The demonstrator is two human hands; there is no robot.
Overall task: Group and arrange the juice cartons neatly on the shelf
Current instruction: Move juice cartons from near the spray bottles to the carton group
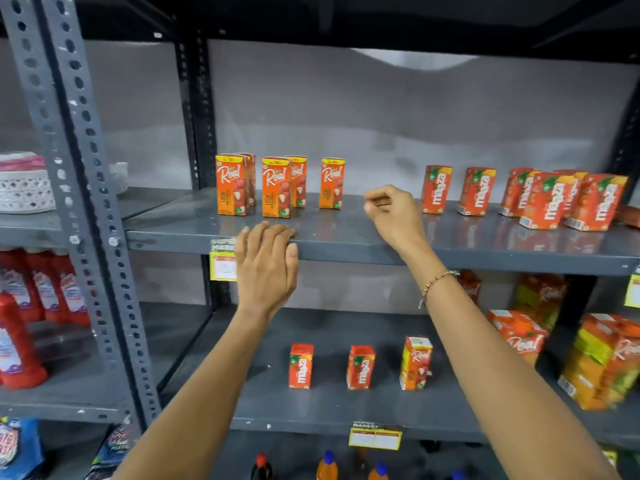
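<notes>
On the upper grey shelf (346, 233) stand several orange Real litchi cartons (276, 187) at the left and several red Maaza cartons (476, 191) at the right, with a gap between the groups. My left hand (266, 265) rests flat on the shelf's front edge, holding nothing. My right hand (393, 213) hovers over the gap with its fingers curled and nothing in them. On the lower shelf stand two Maaza cartons (301, 365) and one Real carton (415, 363).
Larger juice cartons (604, 362) are stacked at the lower shelf's right end. Red bottles (20, 327) fill the neighbouring rack at left, behind a perforated steel upright (83, 202). A white basket (24, 188) sits upper left. Drink bottles (327, 465) stand below.
</notes>
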